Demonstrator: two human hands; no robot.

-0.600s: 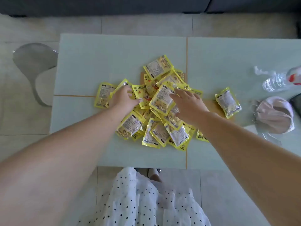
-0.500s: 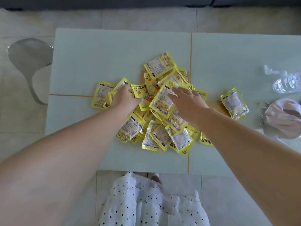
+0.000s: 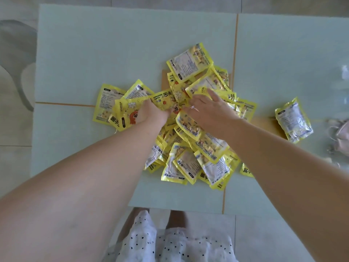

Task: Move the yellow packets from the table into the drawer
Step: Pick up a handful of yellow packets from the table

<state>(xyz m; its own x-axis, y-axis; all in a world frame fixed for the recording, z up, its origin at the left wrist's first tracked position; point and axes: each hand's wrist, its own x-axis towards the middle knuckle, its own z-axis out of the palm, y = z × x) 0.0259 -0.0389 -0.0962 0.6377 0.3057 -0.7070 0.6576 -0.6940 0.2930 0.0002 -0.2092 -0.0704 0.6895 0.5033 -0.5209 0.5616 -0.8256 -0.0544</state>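
Pale green tabletop (image 3: 94, 53), split by thin orange seams, stood over a light tiled floor, and a heap of yellow packets (image 3: 188, 148) covered its middle. The person leaned over it in a white dotted dress (image 3: 170, 246), both bare arms stretched into the pile. Her left hand (image 3: 154, 115) lay curled among the packets on the heap's left side, fingers tucked under a hand warmer packet (image 3: 132, 110) so that I could not tell whether she actually gripped it. Her right hand (image 3: 209, 110) lay flat and spread, palm down, pressing on the packets at the centre without closing on any. One stray packet (image 3: 292, 120) lay well apart at the right, near a blurred pink cloth (image 3: 341, 133) at the edge.
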